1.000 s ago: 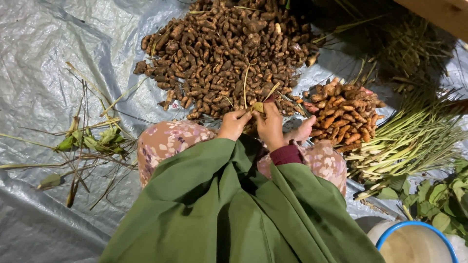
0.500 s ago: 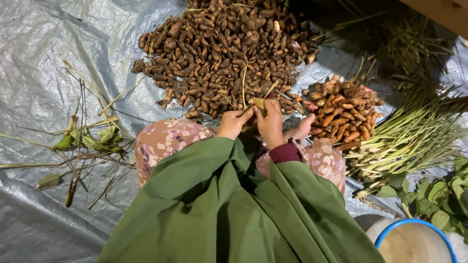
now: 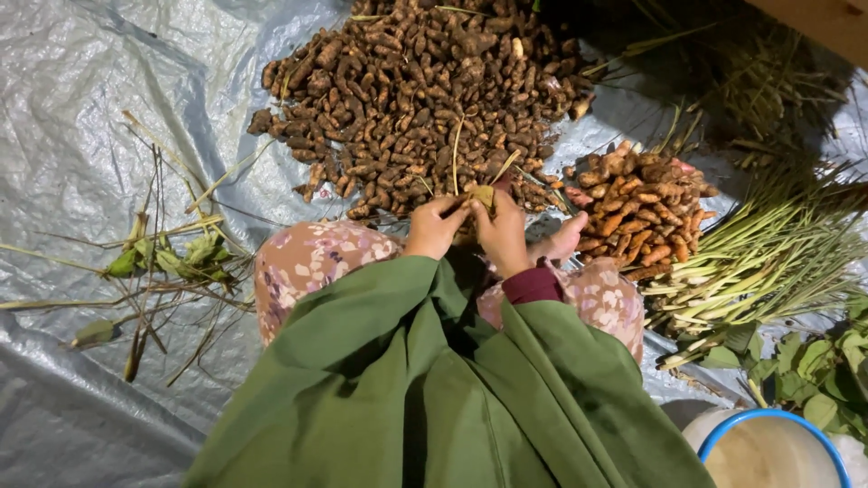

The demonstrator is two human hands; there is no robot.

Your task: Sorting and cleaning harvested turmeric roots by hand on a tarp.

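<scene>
Head view showed little change from a second before; left hand [image 3: 434,228] and right hand [image 3: 500,237] stayed pinched together on a small root piece [image 3: 482,197] at the near edge of the brown root pile [image 3: 425,90]; trimming apparently continued, the orange heap [image 3: 640,206] lying right of that pile.

Crinkled grey plastic sheet [image 3: 81,117] under brown root heap [image 3: 425,99], orange root pile [image 3: 642,212] (smaller), green stalks [image 3: 768,262], cut stems [image 3: 163,262]
</scene>
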